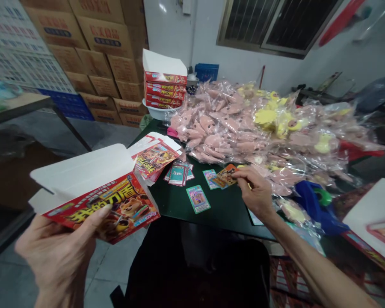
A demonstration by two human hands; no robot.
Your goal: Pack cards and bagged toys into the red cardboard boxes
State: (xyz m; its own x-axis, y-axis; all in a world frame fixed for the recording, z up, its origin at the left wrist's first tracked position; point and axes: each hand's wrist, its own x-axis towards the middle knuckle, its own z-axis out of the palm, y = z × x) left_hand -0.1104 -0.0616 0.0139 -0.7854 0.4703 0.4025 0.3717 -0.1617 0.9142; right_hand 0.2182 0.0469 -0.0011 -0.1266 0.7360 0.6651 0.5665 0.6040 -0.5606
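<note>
My left hand (pixel 60 244) grips a red printed card box (pixel 115 209) at the lower left, thumb across its front; the white inner flap (pixel 83 171) stands raised. Over the dark green table, my right hand (pixel 255 188) pinches an orange-brown picture card (pixel 225 176) by its right edge. That card partly covers a teal-edged card (pixel 209 177). Closer to me lies another teal-edged card (pixel 198 199) with a castle picture. To the left of these is a small pile of teal cards (pixel 179 174), beside a stack of flat red boxes (pixel 155 158).
Many clear bags of pink and yellow items (pixel 224 124) cover the table's back. Stacked red boxes (pixel 165 90) sit on a white basin (pixel 160 112). At right are a blue tape dispenser (pixel 314 205) and an open box (pixel 375 209). Brown cartons (pixel 105 38) line the back left.
</note>
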